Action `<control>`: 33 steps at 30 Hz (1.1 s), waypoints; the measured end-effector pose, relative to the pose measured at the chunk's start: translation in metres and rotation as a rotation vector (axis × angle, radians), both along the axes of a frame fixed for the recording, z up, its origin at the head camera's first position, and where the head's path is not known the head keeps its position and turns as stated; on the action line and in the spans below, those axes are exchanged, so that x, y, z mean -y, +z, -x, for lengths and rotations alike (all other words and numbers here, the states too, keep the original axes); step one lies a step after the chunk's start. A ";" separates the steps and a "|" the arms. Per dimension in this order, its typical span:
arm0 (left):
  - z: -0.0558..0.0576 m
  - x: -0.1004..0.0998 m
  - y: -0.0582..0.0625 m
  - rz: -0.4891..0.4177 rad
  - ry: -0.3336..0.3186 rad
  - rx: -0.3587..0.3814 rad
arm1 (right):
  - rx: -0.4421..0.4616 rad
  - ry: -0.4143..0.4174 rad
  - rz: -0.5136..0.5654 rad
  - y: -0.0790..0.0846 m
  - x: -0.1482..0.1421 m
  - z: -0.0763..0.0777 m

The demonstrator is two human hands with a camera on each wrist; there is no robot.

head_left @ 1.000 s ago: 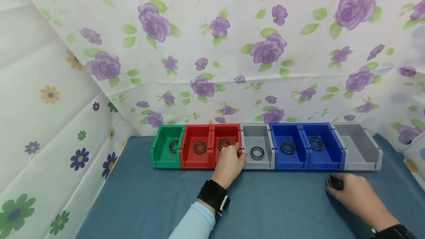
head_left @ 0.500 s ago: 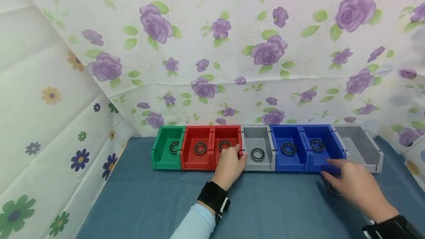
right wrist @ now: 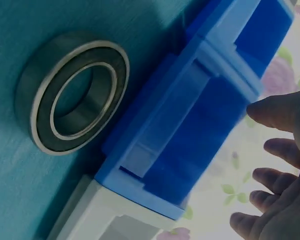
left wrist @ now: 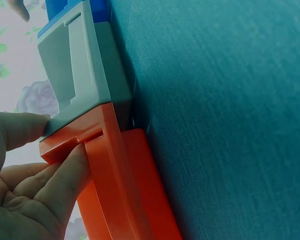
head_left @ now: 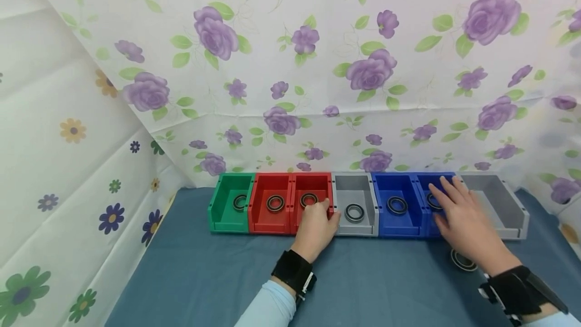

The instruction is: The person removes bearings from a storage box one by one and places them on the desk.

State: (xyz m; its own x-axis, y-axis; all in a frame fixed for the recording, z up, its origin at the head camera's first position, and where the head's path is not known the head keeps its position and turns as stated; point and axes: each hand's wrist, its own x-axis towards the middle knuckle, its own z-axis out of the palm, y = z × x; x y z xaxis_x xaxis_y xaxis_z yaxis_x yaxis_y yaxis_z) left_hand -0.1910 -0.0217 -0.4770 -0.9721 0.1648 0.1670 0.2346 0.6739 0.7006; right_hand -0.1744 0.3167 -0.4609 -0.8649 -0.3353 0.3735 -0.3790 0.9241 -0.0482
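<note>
Pinching red plastic bin [left wrist: 112,185] wall, left hand [head_left: 314,228]; my right hand [head_left: 467,223] spread over blue plastic bin [right wrist: 162,120].
Steel-rimmed black ring bearing [right wrist: 43,117] on blue cloth [head_left: 372,281], near blue bin's front edge.

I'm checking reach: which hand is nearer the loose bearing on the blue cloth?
Right. The right hand is just beyond the bearing, by the rightmost blue bin; the left hand is well to the bearing's left, touching a red bin.

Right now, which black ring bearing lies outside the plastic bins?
The black ring bearing on the blue cloth, near the right hand; the others sit inside plastic bins.
</note>
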 end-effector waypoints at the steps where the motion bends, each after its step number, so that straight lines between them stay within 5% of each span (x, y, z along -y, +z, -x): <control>1: 0.000 0.000 0.000 -0.001 0.000 0.002 | 0.002 0.000 0.004 -0.002 -0.001 0.002; 12: -0.002 -0.001 -0.002 -0.003 0.020 0.006 | 0.127 -0.009 -0.023 -0.016 -0.010 0.026; 24: -0.003 -0.001 -0.001 -0.006 0.014 -0.003 | 0.354 -0.093 0.014 -0.023 -0.004 0.036; 33: -0.002 -0.002 -0.001 -0.007 0.017 0.000 | 0.441 -0.130 0.014 -0.030 0.000 0.043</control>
